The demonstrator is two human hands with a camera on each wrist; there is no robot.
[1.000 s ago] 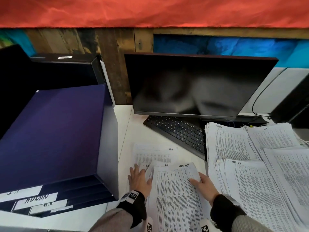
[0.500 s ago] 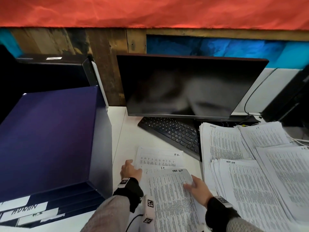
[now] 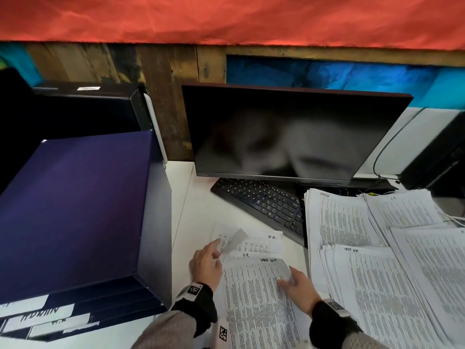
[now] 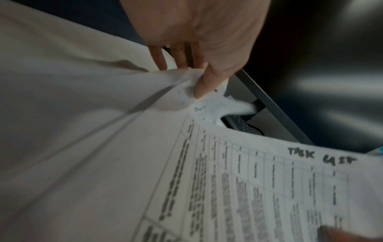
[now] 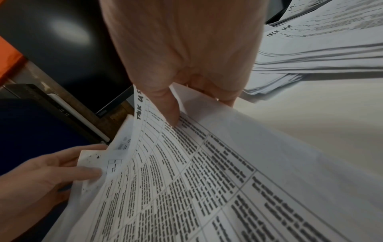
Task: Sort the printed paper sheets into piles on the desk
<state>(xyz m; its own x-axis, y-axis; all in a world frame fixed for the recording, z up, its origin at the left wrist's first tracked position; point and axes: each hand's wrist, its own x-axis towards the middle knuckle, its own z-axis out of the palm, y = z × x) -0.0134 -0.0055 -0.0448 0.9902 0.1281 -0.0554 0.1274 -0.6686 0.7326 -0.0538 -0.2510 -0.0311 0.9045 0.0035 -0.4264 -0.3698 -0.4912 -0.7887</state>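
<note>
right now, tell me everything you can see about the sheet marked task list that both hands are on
The sheet marked task list is white paper printed with a dense ruled table, its title handwritten at the top. It lies nearest the person on the desk. The right hand pinches its lifted top right corner; the left hand pinches a curled sheet beside it.

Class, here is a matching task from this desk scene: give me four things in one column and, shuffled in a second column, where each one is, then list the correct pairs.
Things:
1. monitor
2. keyboard
3. purple box
4. left hand

Places:
A. far left of the desk
B. pinching a sheet's corner
C. upright against the wooden wall
D. partly under the monitor and a paper pile

Pairs: 1-C, 2-D, 3-A, 4-B
</note>
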